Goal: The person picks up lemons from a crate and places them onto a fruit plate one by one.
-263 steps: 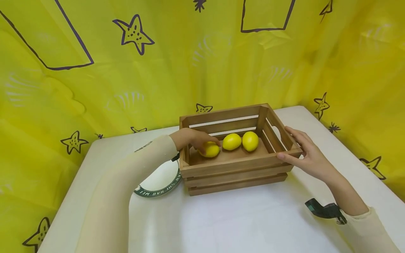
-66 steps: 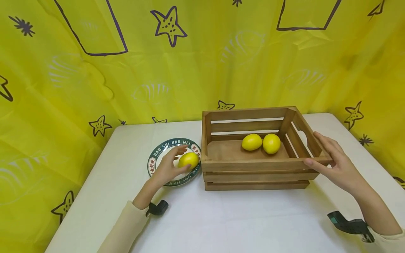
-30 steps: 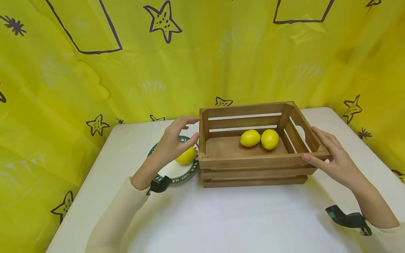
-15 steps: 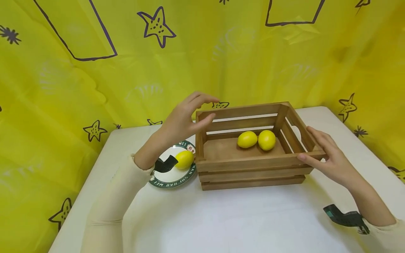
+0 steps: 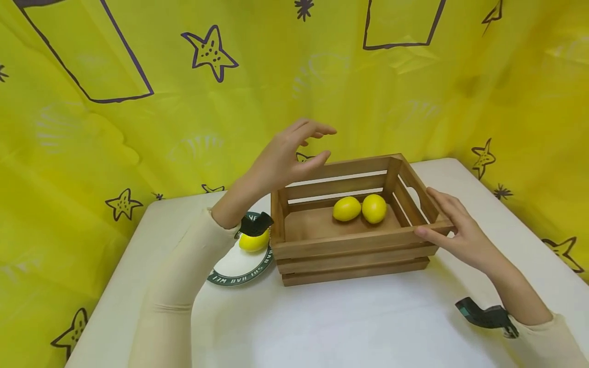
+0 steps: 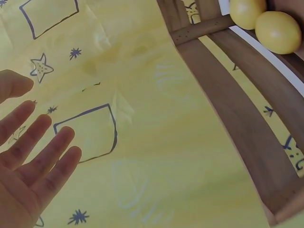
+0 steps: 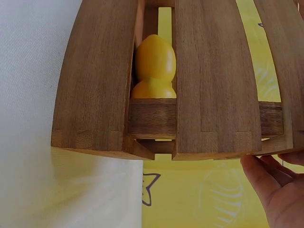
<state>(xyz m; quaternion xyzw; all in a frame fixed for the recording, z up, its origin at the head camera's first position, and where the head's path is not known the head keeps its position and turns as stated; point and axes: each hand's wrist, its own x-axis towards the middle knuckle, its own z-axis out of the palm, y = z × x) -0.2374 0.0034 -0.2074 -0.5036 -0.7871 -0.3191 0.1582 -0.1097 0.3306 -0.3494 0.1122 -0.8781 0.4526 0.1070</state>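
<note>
My left hand (image 5: 294, 153) is raised over the back left corner of the wooden crate (image 5: 354, 243), fingers loosely bent and thumb apart, with nothing in it. The left wrist view shows the same hand (image 6: 35, 175) spread in front of the curtain. At the crate's right front corner my right hand (image 5: 460, 232) grips the rim, thumb on the front rail and fingers along the end. Inside the crate, towards the right, one lemon (image 5: 347, 209) lies beside another lemon (image 5: 374, 209). A third lemon (image 5: 254, 241) rests on the green-rimmed plate (image 5: 239, 279), partly behind the left wrist's camera.
The plate stands close against the crate's left side on a white table (image 5: 349, 322). A yellow curtain (image 5: 257, 102) with drawn stars hangs behind the table and along its sides. Gaps between the crate's slats (image 7: 213, 76) show in the right wrist view.
The left hand took one lemon from the crate, set it on the plate and let go, then rose up and right over the crate. The right hand has stayed at its corner.
</note>
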